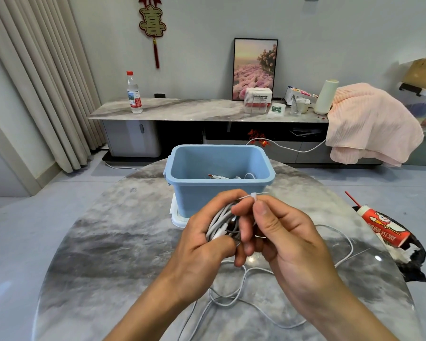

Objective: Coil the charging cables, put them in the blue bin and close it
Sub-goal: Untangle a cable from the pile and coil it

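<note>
— What are the fingers doing?
— The right hand (280, 232) pinches a white cable tie (252, 196) between thumb and forefinger. The left hand (207, 237) curls round a coiled bundle of white cables (220, 223).
— Is the tie through its lock?
— Seemingly; it's too small to be sure.
— And farther out?
— A loose white cable (234, 295) trails over the surface (108, 242) towards its near edge. Beyond the hands, mid-surface, the blue bin (218, 173) stands open on its white lid (176, 217), with cables (221, 177) inside. A red cup (384, 228) lies at the right edge.
</note>
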Demonstrator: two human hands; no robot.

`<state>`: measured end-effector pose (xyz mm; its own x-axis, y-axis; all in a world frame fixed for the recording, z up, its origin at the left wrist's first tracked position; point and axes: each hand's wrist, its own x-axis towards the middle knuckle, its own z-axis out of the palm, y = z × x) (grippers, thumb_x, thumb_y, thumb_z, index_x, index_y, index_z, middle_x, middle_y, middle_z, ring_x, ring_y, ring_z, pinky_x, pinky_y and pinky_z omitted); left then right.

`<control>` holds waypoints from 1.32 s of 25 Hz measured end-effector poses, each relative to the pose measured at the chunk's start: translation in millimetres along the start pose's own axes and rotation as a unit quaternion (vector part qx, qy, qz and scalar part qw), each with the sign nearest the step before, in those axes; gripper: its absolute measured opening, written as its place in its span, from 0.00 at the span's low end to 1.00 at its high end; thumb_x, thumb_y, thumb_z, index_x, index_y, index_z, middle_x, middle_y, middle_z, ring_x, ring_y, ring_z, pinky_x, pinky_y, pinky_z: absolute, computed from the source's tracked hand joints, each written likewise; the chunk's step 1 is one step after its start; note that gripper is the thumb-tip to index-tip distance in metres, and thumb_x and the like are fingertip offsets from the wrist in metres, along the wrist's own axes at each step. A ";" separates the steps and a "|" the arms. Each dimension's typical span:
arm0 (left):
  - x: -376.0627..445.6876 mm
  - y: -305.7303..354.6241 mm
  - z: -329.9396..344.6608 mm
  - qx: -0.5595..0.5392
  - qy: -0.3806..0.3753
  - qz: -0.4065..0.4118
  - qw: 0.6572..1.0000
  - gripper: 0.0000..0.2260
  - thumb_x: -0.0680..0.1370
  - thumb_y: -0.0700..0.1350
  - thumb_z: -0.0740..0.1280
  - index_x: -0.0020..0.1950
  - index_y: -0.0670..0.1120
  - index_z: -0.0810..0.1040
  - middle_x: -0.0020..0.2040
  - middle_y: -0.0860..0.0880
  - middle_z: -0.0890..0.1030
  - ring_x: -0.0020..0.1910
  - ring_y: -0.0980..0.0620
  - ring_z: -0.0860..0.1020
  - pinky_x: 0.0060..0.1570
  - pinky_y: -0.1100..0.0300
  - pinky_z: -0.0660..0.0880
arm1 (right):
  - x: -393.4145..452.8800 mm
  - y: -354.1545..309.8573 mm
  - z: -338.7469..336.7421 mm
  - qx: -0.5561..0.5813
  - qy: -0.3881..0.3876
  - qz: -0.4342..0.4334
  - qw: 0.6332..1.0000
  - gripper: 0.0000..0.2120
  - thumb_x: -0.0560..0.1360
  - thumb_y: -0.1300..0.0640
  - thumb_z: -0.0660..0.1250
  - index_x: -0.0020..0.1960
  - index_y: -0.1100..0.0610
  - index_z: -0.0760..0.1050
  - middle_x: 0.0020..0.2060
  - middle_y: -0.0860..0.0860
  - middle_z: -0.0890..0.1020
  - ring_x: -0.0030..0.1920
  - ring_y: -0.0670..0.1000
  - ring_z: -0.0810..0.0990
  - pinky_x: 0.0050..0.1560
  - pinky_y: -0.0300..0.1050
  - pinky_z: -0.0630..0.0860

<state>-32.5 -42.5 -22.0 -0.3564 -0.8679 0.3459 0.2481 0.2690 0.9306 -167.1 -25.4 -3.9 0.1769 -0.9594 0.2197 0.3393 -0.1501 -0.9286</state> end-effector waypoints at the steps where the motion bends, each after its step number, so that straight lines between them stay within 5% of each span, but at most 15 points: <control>1: -0.2 1.2 0.1 -0.001 0.000 -0.003 1.000 0.27 0.64 0.25 0.55 0.59 0.43 0.75 0.34 0.49 0.73 0.31 0.54 0.74 0.31 0.63 0.73 | -0.6 -0.6 -0.1 -0.003 0.007 0.006 1.000 0.12 0.77 0.53 0.65 0.45 0.61 0.82 0.31 0.55 0.76 0.28 0.52 0.73 0.31 0.46 0.77; 4: -0.3 3.4 -1.6 0.021 0.008 -0.014 1.000 0.28 0.64 0.27 0.57 0.57 0.50 0.78 0.38 0.42 0.74 0.36 0.55 0.77 0.35 0.64 0.76 | -0.8 -3.8 -0.4 0.001 0.047 0.031 0.998 0.08 0.74 0.56 0.70 0.48 0.61 0.77 0.31 0.60 0.79 0.24 0.53 0.72 0.28 0.48 0.77; 8: 1.1 0.3 -6.6 0.072 0.018 -0.025 0.997 0.30 0.61 0.30 0.60 0.57 0.55 0.79 0.48 0.52 0.83 0.48 0.54 0.80 0.44 0.65 0.76 | 0.4 -8.7 -7.0 -0.070 0.086 -0.011 0.994 0.12 0.69 0.59 0.71 0.53 0.56 0.78 0.36 0.57 0.83 0.25 0.50 0.73 0.26 0.47 0.75; 13: 1.5 2.1 -7.1 0.070 -0.018 -0.046 0.996 0.32 0.61 0.30 0.60 0.61 0.53 0.78 0.54 0.46 0.82 0.54 0.38 0.79 0.52 0.47 0.80 | 4.3 -14.7 -21.3 -0.184 0.063 -0.138 0.971 0.05 0.67 0.63 0.75 0.43 0.59 0.84 0.37 0.52 0.81 0.31 0.51 0.74 0.30 0.40 0.74; 17: 1.8 3.4 -5.7 0.029 -0.029 -0.113 0.993 0.32 0.61 0.31 0.59 0.59 0.55 0.80 0.54 0.41 0.80 0.47 0.37 0.82 0.39 0.57 0.74 | 6.5 -27.9 -35.8 -0.204 0.056 -0.181 0.961 0.05 0.67 0.62 0.77 0.41 0.60 0.82 0.39 0.52 0.81 0.33 0.52 0.77 0.34 0.42 0.75; 23: 2.9 0.8 -0.4 0.031 -0.043 -0.166 0.985 0.29 0.61 0.34 0.60 0.56 0.57 0.81 0.54 0.40 0.80 0.48 0.40 0.82 0.49 0.48 0.69 | 4.6 -36.8 -38.9 -0.304 0.057 -0.231 0.922 0.07 0.72 0.62 0.72 0.41 0.50 0.79 0.41 0.49 0.82 0.39 0.51 0.80 0.41 0.45 0.77; 27: 4.0 -1.6 -0.7 0.052 -0.031 -0.194 0.979 0.27 0.60 0.36 0.60 0.53 0.55 0.82 0.47 0.46 0.81 0.43 0.48 0.80 0.40 0.54 0.68 | 5.2 -35.7 -40.3 -0.363 0.071 -0.248 0.895 0.04 0.74 0.61 0.70 0.44 0.52 0.78 0.40 0.48 0.81 0.41 0.52 0.80 0.43 0.47 0.78; 33: 0.0 -4.2 3.6 -0.002 -0.038 -0.241 0.970 0.26 0.59 0.36 0.60 0.53 0.51 0.83 0.48 0.46 0.83 0.42 0.45 0.80 0.34 0.56 0.64 | 6.0 -28.6 -38.6 -0.317 0.145 -0.247 0.904 0.01 0.77 0.60 0.66 0.47 0.55 0.75 0.40 0.52 0.81 0.41 0.54 0.81 0.44 0.57 0.79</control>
<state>-36.8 -42.1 -25.4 -0.4975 -0.8589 -0.1216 0.0395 -0.1624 0.9859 -211.4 -36.1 12.4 -0.1331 -0.7458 0.6527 -0.3031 -0.5964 -0.7433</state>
